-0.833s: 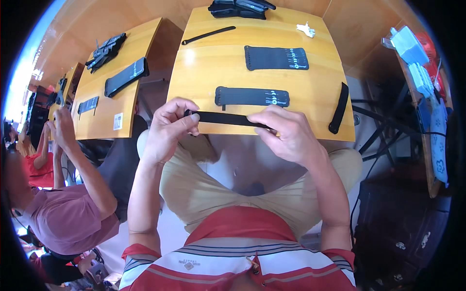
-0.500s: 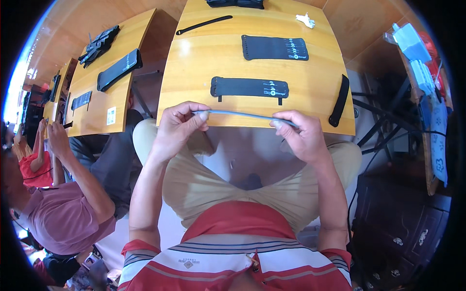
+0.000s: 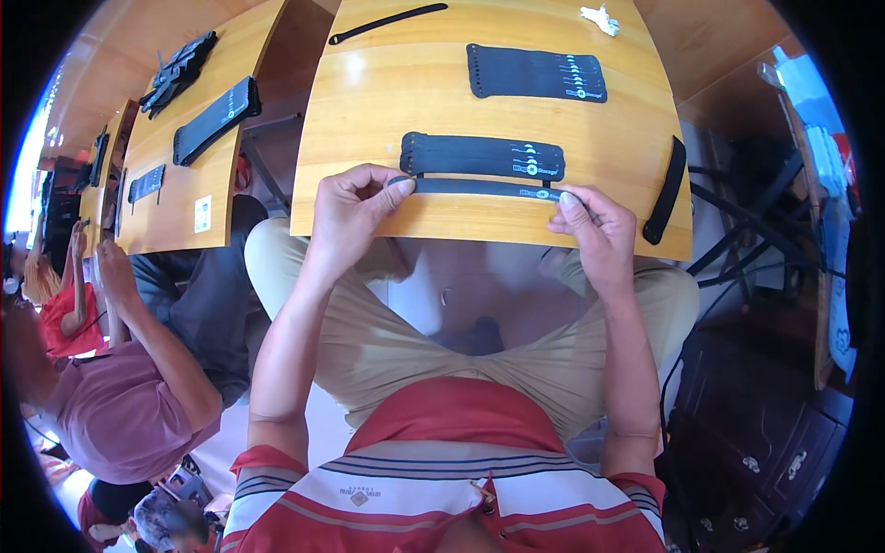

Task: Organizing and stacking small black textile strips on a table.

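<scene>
My left hand [image 3: 355, 207] and my right hand [image 3: 597, 226] stretch a dark hook-and-loop strap [image 3: 470, 188] between them, each pinching one end between thumb and fingers. The strap's printed face is turned up, and it runs almost level over the table's near edge. Just beyond lies a neat row of overlapping black straps [image 3: 470, 155], close to the held one. Two short dark strips stick out from under that row on its near side.
On the wooden table [image 3: 369, 101] lie a wider row of straps [image 3: 535, 72], single black straps [image 3: 387, 23] [image 3: 666, 189] and a crumpled white piece [image 3: 601, 19]. At left, a person in a purple shirt [image 3: 138, 396] sits by another table [image 3: 221, 74] holding strap bundles.
Both hands have moved forward, bringing the strap from the table's edge up beside the near row. The strap has turned from edge-on to showing its printed face.
</scene>
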### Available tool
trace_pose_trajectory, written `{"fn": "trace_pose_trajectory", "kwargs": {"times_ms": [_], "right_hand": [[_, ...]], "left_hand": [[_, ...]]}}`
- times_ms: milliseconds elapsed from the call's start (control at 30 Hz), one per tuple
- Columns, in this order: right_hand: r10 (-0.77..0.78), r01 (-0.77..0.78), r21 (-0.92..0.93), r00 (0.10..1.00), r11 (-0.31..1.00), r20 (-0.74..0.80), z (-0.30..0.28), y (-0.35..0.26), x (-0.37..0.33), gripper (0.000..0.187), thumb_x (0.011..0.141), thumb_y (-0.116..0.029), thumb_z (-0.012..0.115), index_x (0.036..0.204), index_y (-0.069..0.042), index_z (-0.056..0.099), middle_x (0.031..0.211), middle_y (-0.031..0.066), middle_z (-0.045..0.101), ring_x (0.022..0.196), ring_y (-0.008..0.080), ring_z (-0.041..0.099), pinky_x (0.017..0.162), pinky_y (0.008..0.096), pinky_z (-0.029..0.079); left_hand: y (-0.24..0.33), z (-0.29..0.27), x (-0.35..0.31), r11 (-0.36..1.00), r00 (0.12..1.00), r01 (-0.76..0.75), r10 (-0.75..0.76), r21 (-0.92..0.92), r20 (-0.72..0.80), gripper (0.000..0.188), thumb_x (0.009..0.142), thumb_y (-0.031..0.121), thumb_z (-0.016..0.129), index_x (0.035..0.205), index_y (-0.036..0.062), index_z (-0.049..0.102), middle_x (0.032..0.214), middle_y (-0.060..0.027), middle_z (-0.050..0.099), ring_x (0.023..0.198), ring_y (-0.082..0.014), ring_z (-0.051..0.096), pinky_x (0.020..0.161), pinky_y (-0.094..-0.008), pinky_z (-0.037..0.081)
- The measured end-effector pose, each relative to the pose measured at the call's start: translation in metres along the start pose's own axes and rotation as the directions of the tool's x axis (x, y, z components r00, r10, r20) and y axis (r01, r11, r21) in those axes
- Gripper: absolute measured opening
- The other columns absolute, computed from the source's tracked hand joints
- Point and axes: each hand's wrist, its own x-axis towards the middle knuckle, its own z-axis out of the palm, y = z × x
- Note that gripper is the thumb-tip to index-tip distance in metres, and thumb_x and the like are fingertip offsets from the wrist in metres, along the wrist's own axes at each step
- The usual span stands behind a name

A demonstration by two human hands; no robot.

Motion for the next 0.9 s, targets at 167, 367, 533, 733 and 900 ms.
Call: {"fn": "trace_pose_trajectory", "kwargs": {"times_ms": [167, 367, 533, 733, 900], "right_hand": [[-0.029, 0.025, -0.055, 0.996, 0.998, -0.088, 0.003, 0.004, 0.005, 0.018, 0.095, -0.008, 0.072, 0.106, 0.007, 0.072, 0.086, 0.0071, 0.071, 0.072, 0.0111, 0.066, 0.075, 0.029, 0.062], [-0.029, 0.004, -0.144, 0.985, 0.99, -0.171, 0.001, 0.016, 0.01, 0.018, 0.094, -0.005, 0.073, 0.108, 0.005, 0.072, 0.087, 0.004, 0.068, 0.074, 0.0087, 0.065, 0.067, 0.025, 0.061], [-0.058, 0.025, -0.201, 0.985, 0.979, -0.16, 0.003, 0.009, 0.016, 0.017, 0.096, -0.004, 0.069, 0.109, 0.007, 0.071, 0.092, 0.0078, 0.068, 0.072, 0.0096, 0.064, 0.063, 0.0245, 0.059], [-0.064, 0.016, -0.253, 0.981, 0.967, -0.183, 0.007, 0.009, 0.02, 0.015, 0.096, -0.002, 0.068, 0.106, 0.007, 0.072, 0.093, 0.0091, 0.068, 0.071, 0.0103, 0.064, 0.061, 0.0243, 0.058], [-0.05, -0.011, -0.276, 0.976, 0.961, -0.214, 0.006, 0.013, 0.021, 0.013, 0.094, -0.002, 0.071, 0.103, 0.007, 0.072, 0.089, 0.0082, 0.068, 0.066, 0.009, 0.062, 0.056, 0.0233, 0.052]], "left_hand": [[-0.006, 0.002, 0.011, 0.999, 1.0, 0.02, -0.02, -0.039, 0.012, 0.014, 0.093, 0.008, 0.076, 0.1, -0.0032, 0.073, 0.078, -0.0002, 0.068, 0.068, -0.0051, 0.06, 0.064, -0.0192, 0.049], [-0.007, 0.01, 0.017, 0.998, 0.996, 0.04, -0.037, 0.039, -0.076, 0.012, 0.093, 0.008, 0.076, 0.095, -0.0027, 0.071, 0.077, -0.0004, 0.068, 0.066, -0.0042, 0.059, 0.062, -0.0188, 0.049], [-0.007, 0.012, 0.021, 0.99, 0.988, 0.078, -0.061, 0.114, -0.14, 0.013, 0.092, 0.009, 0.077, 0.097, -0.0028, 0.074, 0.074, -0.0008, 0.069, 0.064, -0.0042, 0.056, 0.057, -0.0215, 0.048], [-0.013, 0.012, 0.025, 0.985, 0.984, 0.11, -0.089, 0.132, -0.153, 0.014, 0.092, 0.009, 0.077, 0.099, -0.0033, 0.075, 0.075, -0.0012, 0.069, 0.063, -0.0038, 0.055, 0.057, -0.0212, 0.046], [-0.01, 0.015, 0.026, 0.983, 0.984, 0.103, -0.079, 0.15, -0.159, 0.013, 0.092, 0.008, 0.077, 0.098, -0.0035, 0.075, 0.074, -0.0001, 0.068, 0.063, -0.0031, 0.054, 0.055, -0.0208, 0.044]]}}
